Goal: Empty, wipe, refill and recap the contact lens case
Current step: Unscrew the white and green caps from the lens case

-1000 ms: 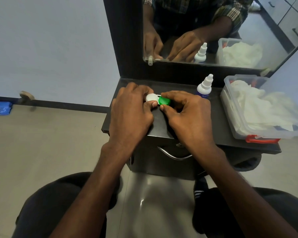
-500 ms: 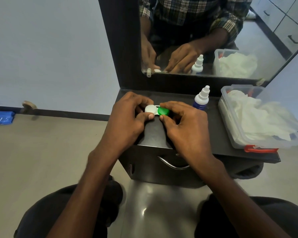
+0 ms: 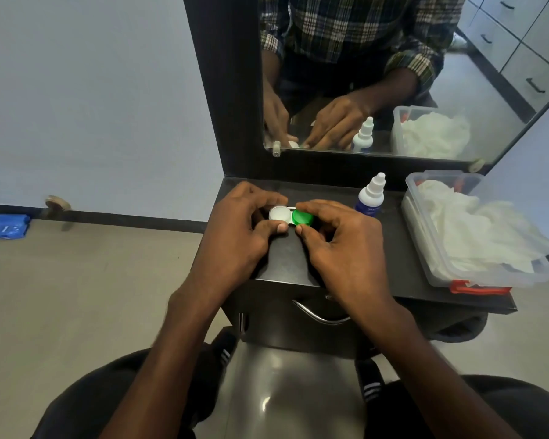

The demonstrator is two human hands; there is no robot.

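A contact lens case lies on the black vanity top (image 3: 396, 248) with a white cap (image 3: 278, 213) on its left side and a green cap (image 3: 301, 217) on its right. My left hand (image 3: 235, 236) curls round the white side, thumb at its near edge. My right hand (image 3: 339, 245) pinches the green cap between thumb and fingers. Both caps sit on the case. A solution bottle (image 3: 370, 198) with a white nozzle and blue label stands upright just right of my right hand.
A clear plastic box (image 3: 431, 267) with a red latch holds white tissues at the right end of the top. A mirror (image 3: 393, 74) stands behind. Below the top is a drawer with a metal handle (image 3: 317, 315). My knees are under the front edge.
The camera has tilted, so the scene sits lower in view. Both hands stay on the case; my right fingers have shifted slightly on the green cap.
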